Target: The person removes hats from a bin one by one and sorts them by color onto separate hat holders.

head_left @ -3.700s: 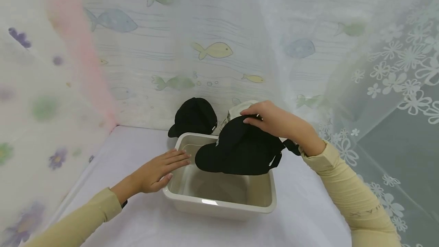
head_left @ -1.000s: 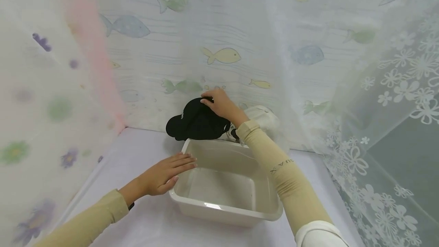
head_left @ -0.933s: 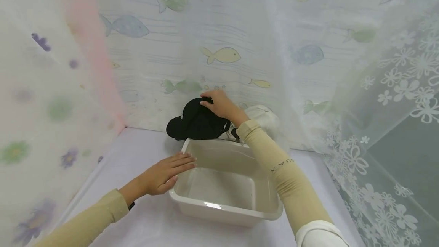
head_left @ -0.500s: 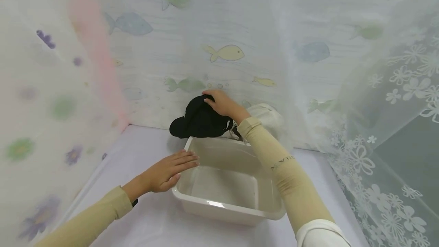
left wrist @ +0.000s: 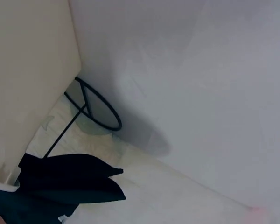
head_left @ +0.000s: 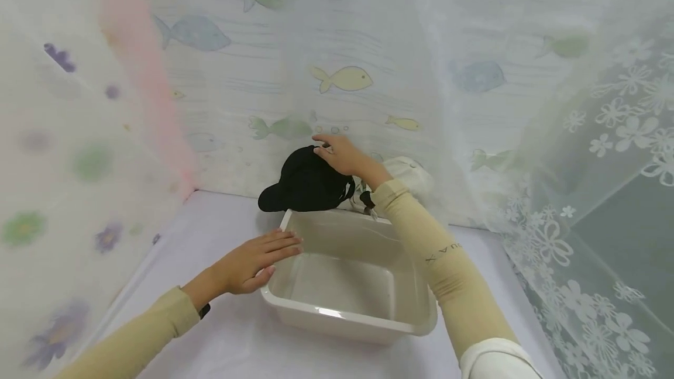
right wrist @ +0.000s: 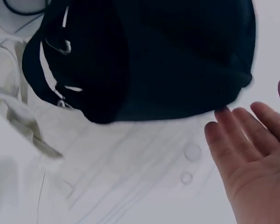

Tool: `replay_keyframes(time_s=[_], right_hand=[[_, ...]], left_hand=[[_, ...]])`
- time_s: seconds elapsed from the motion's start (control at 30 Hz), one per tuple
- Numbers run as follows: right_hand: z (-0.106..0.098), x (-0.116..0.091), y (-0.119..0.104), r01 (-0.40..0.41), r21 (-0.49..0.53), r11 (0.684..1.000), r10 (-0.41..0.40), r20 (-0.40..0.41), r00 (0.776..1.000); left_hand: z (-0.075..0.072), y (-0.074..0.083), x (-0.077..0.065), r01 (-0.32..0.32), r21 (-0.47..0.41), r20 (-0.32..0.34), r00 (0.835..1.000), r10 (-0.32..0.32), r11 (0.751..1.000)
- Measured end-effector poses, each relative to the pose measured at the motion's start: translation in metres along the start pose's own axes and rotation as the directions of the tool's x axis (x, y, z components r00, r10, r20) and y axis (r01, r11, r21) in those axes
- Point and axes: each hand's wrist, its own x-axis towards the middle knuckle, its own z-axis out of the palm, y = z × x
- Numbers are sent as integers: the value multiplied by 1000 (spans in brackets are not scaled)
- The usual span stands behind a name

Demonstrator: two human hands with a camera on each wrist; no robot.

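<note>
My left hand (head_left: 250, 265) rests on the left rim of a beige plastic basin (head_left: 350, 329), its fingers straight over the edge. Beyond the basin's far rim sits a black baseball cap (head_left: 310, 183), its brim toward the left. In the left wrist view two dark brims lie one over the other, so a second black cap (left wrist: 67, 167) is there. My right hand (head_left: 342, 154) is at the top of the crown; in the right wrist view its fingers are spread and extended, fingertips at or just off the fabric. Neither hand holds a cap.
A whitish cap (head_left: 408, 177) stands right of the black ones, partly behind my right forearm. A black wire stand (left wrist: 95, 105) with a ring base shows behind the basin. Fish-print curtain (head_left: 347, 78) hangs close behind; white cloth (head_left: 226, 332) covers the table.
My right hand carried a black cap from above the basin to the other black cap behind it. Its fingers have since loosened from the crown. The left hand has stayed on the rim.
</note>
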Motion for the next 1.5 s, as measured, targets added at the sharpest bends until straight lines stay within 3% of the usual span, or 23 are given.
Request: replay_keyframes(time_s=[0.13, 0.2, 0.23, 0.27, 0.3, 0.33, 0.37, 0.4, 0.43, 0.5, 0.53, 0.6, 0.67, 0.7, 0.77, 0.83, 0.9, 1.0, 1.1, 1.2, 1.33, 1.5], right_hand=[[-10, -14, 5, -30, 133, 991, 43, -92, 995], [-14, -22, 9, -64, 199, 978, 89, -118, 989], [-16, -27, 11, -95, 225, 970, 124, -118, 985], [-17, -32, 13, -130, 248, 960, 160, -107, 981], [-17, -37, 14, -166, 261, 951, 195, -88, 977], [-17, -42, 17, -204, 273, 940, 229, -62, 972], [-16, -46, 19, -244, 278, 929, 262, -31, 965], [-15, -50, 21, -281, 293, 914, 292, 6, 956], [-13, -53, 23, -315, 317, 895, 319, 42, 947], [-7, -57, 26, -375, 377, 847, 361, 112, 926], [-4, -58, 28, -406, 403, 820, 380, 147, 913], [3, -60, 32, -458, 459, 761, 413, 201, 888], [11, -61, 36, -486, 508, 711, 435, 226, 872], [15, -61, 39, -490, 540, 684, 439, 231, 868], [23, -61, 45, -477, 607, 636, 441, 222, 870], [30, -60, 49, -449, 688, 570, 444, 202, 873], [36, -58, 52, -413, 765, 494, 454, 178, 873], [42, -55, 54, -345, 851, 395, 477, 131, 869], [46, -53, 56, -294, 885, 361, 492, 88, 866], [50, -52, 57, -259, 902, 346, 489, 62, 870], [55, -49, 56, -231, 914, 333, 503, 35, 864], [58, -48, 53, -193, 916, 352, 529, -24, 848]], left_hand=[[-8, 1, -2, 47, -3, -84, 995, -47, 999], [-12, -1, -3, 110, -40, -168, 979, -115, 993], [-14, -3, -3, 149, -74, -219, 962, -162, 986], [-16, -5, -3, 202, -124, -271, 935, -229, 972], [-19, -8, -2, 265, -181, -321, 894, -311, 947], [-22, -12, 0, 336, -256, -357, 838, -412, 906], [-26, -16, 2, 405, -339, -375, 770, -517, 849], [-30, -20, 4, 465, -425, -375, 690, -619, 776], [-34, -26, 7, 512, -516, -355, 602, -715, 687], [-43, -38, 11, 573, -675, -240, 425, -873, 465], [-47, -44, 13, 584, -733, -153, 358, -921, 349], [-49, -59, 14, 591, -795, 30, 268, -963, 140], [-46, -72, 15, 580, -814, 192, 208, -959, -37], [-43, -78, 15, 571, -814, 255, 182, -950, -108], [-34, -87, 15, 546, -810, 339, 143, -930, -212], [-25, -95, 16, 511, -814, 382, 112, -917, -277], [-18, -100, 17, 478, -817, 409, 89, -908, -322], [-13, -107, 20, 426, -826, 437, 68, -897, -370], [-12, -109, 22, 366, -835, 461, 60, -885, -410], [-10, -110, 21, 336, -842, 470, 74, -879, -422], [-8, -111, 19, 334, -857, 441, 81, -894, -393], [-7, -113, 19, 330, -866, 416, 62, -907, -375]])
